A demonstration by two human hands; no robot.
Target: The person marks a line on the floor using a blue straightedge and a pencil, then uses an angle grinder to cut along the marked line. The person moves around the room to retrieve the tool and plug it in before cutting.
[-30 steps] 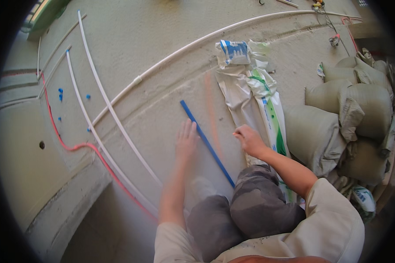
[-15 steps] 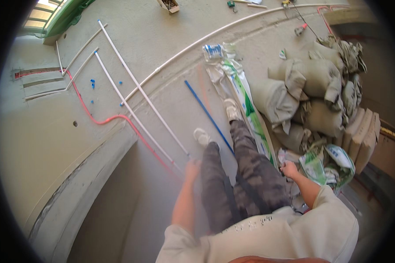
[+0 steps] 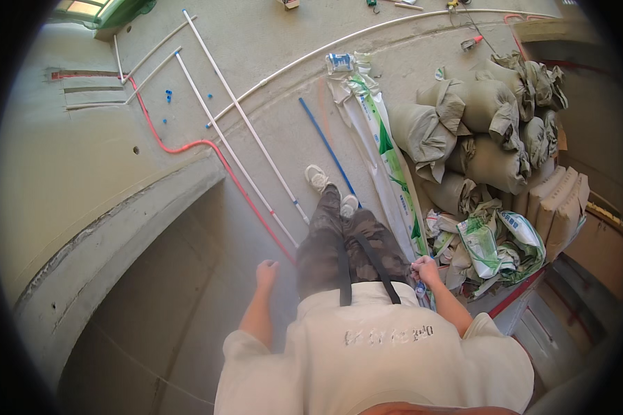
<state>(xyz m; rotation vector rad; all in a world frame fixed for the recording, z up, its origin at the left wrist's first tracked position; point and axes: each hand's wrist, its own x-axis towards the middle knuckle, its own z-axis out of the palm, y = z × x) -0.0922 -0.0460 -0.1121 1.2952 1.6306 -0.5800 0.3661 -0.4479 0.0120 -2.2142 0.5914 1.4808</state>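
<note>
**Hands at Rest Position, Pipes Laid Out Ahead**

The left hand (image 3: 267,272) hangs clear of the leg, fingers loosely bent, with nothing visible in its grip. The right hand (image 3: 426,268) is beside the right thigh, fingers curled inward; whether it encloses a small object cannot be determined.

Ahead and to the right of the left hand lie two long white pipes (image 3: 284,229), near ends toward the legs. The side-by-side layout probably keeps them within reach. A red hose (image 3: 181,149) bends around the concrete ledge (image 3: 128,232) and runs in to the right of the left hand. Farther ahead of that hand, small blue fittings (image 3: 168,96) lie loose on the floor, presumably grouped near the pipes for convenience.

A thin blue pipe (image 3: 329,152) lies ahead of and between the hands, its near end beside a shoe (image 3: 349,205); contact there is unclear. Directly ahead of the right hand, a long plastic-wrapped bundle (image 3: 394,166) lies flat, its sleeve likely protecting the contents. Beyond it to the right, full sacks (image 3: 422,135) are piled, probably to save floor space. Plastic scraps (image 3: 481,249) lie to the right of the right hand.

Markings: dark lettering crosses the shirt (image 3: 367,373); print appears on the bundle's sleeve and scraps. No wording is transcribed.
</note>
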